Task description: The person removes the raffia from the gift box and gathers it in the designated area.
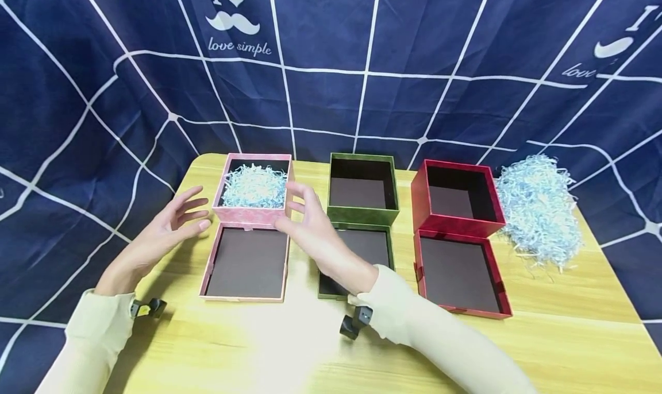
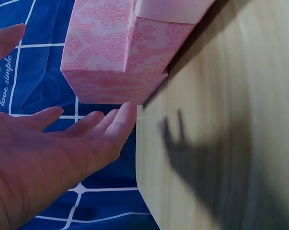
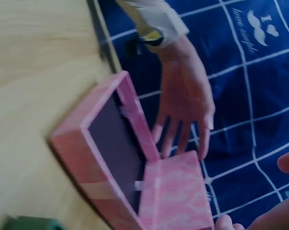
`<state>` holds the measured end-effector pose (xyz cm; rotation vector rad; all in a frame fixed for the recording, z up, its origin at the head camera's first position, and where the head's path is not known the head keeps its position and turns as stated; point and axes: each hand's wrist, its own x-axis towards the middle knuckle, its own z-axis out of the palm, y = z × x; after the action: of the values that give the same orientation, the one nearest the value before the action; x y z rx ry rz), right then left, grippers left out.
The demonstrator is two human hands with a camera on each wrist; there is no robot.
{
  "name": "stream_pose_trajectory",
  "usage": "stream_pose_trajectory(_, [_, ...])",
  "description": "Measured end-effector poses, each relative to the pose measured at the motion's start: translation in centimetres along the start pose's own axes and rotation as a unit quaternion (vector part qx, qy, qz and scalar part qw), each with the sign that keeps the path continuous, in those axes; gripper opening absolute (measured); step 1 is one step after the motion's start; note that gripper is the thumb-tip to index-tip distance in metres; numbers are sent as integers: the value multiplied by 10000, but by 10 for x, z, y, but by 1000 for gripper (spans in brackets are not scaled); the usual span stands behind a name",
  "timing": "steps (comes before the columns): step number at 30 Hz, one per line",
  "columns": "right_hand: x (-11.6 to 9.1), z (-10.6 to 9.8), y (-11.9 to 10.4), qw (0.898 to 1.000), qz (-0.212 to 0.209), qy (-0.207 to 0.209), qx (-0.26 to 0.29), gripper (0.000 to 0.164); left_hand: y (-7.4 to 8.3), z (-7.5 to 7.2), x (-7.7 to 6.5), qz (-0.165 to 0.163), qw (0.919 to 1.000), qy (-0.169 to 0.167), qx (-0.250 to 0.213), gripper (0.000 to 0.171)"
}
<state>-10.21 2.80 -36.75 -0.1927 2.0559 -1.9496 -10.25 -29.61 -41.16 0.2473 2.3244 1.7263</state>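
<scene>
A pink box (image 1: 245, 215) holds light blue shredded paper (image 1: 254, 187), and its pink lid (image 1: 245, 267) lies dark inside up against the front. My left hand (image 1: 164, 227) hovers left of the box with fingers spread, apart from it; the left wrist view shows a gap to the patterned pink wall. On the other side, my right hand (image 1: 323, 233) has its fingers loosely bent by the box's right front corner. Whether those fingers touch the box I cannot tell. Neither hand holds anything. My right hand and forearm cover part of the green lid (image 1: 364, 243).
A green box (image 1: 362, 215) with a dark interior stands right of the pink one. Farther right are a red box (image 1: 421, 201) and its red lid (image 1: 460, 273). A heap of blue shredded paper (image 1: 540, 210) lies at the table's right. Blue checked cloth (image 1: 331, 101) hangs behind.
</scene>
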Motion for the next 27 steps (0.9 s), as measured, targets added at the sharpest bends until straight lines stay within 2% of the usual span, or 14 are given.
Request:
stream_pose_trajectory(8, [19, 2, -10, 9991, -141, -145, 380, 78, 2, -2, 18, -97, 9996, -49, -272, 93])
stream_pose_trajectory(13, [35, 7, -15, 9980, -1, -194, 602, 79, 5, -4, 36, -37, 9974, -251, -672, 95])
stream_pose_trajectory(18, [55, 10, -25, 9981, 186, -234, 535, 82, 7, -6, 54, -122, 9932, -455, -1062, 99])
stream_pose_trajectory(27, [84, 9, -33, 9927, 942, -679, 312, 96, 10, -8, 79, -285, 9940, -701, -793, 109])
